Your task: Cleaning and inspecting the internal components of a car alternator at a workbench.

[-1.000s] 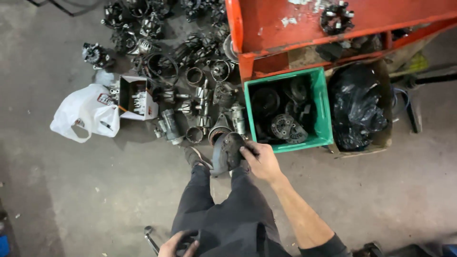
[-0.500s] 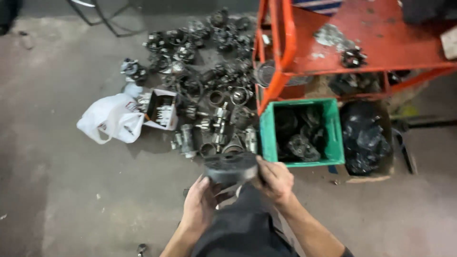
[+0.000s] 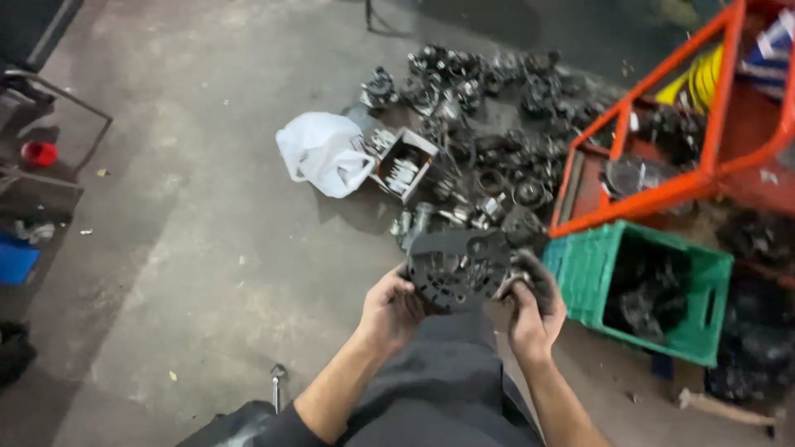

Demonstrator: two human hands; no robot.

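Stained concrete floor [image 3: 207,273], scattered metal parts [image 3: 489,124]

Both hands, left hand [image 3: 391,310] and right hand [image 3: 534,308], hold a dark round metal part [image 3: 458,267] between their fingers [image 3: 403,281]; a green crate [image 3: 642,285] sits just beside.

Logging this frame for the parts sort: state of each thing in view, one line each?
Left hand: gripping the round part's left edge.
Right hand: gripping its right edge.
Round metal part: held up off the floor, flat face toward the camera.
Green crate: open-topped, dark parts inside.
White plastic bag: slumped on the floor.
Small cardboard box: open, tipped, parts inside.
Orange rack: upright, parts on its shelf.
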